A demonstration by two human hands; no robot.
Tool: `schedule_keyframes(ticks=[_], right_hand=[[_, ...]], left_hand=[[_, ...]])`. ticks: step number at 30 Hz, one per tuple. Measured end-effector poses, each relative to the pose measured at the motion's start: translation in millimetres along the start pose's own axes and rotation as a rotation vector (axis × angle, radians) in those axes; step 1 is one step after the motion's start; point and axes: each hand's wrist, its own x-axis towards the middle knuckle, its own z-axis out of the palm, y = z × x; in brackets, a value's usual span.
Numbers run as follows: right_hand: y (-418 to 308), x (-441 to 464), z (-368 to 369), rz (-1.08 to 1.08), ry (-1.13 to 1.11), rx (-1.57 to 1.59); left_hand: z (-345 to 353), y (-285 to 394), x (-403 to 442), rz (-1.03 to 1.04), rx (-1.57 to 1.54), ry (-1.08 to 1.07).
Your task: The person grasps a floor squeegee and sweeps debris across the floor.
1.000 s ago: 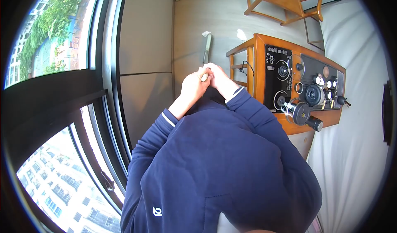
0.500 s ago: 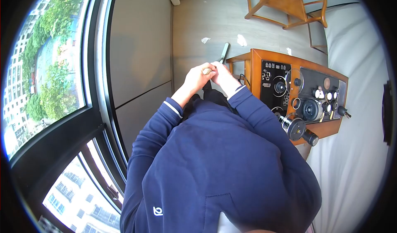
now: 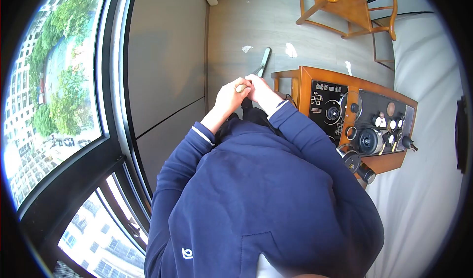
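My left hand [image 3: 228,99] is closed around the upper end of a broom handle [image 3: 240,88], whose pale rounded tip shows above my fingers. Just beside it, touching or nearly so, my right hand [image 3: 262,91] also wraps the handle. Most of the shaft is hidden beneath my hands. Beyond them, the broom's narrow pale green head [image 3: 265,61] rests on the grey floor. White scraps [image 3: 291,50] lie to its right, and a smaller scrap [image 3: 247,49] lies to its left.
A wooden tea table [image 3: 305,95] with a black cooktop, kettle and cups stands close on my right. Behind it is a wooden chair [image 3: 345,7]. A grey cabinet panel [image 3: 167,56] and window frame [image 3: 64,164] line my left. Another white scrap [image 3: 348,66] lies behind the table.
Both hands have shifted slightly left with the broom. Its head has moved a little left and farther away relative to the scraps. The view has also shifted slightly.
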Motion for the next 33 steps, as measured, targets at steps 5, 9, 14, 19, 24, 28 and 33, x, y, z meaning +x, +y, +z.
schedule_keyframes(ticks=[5, 9, 14, 19, 24, 28, 33], right_hand=[[0.4, -0.5, 11.7, 0.025, 0.016, -0.018], [-1.3, -4.5, 20.1, 0.044, 0.003, -0.042], [0.9, -3.3, 31.2, 0.077, -0.009, -0.090], [6.3, 7.2, 36.5, 0.103, -0.032, -0.131], [9.0, 8.6, 47.0, 0.125, -0.074, -0.162], [6.9, 7.9, 53.8, 0.166, -0.099, -0.210], [8.4, 17.2, 47.5, 0.119, -0.214, -0.233]], left_hand=[[-5.6, 2.7, 0.4, -0.088, -0.005, -0.008], [-5.3, -4.4, 1.2, -0.006, -0.019, 0.075], [-10.9, -2.9, -1.1, -0.050, 0.016, 0.086], [-16.4, -2.2, -5.3, -0.094, 0.014, 0.134], [-21.0, -2.2, -8.0, -0.121, 0.051, 0.179], [-23.7, 1.5, -8.8, -0.087, 0.102, 0.207], [-20.7, 5.9, -6.0, -0.070, 0.183, 0.197]])
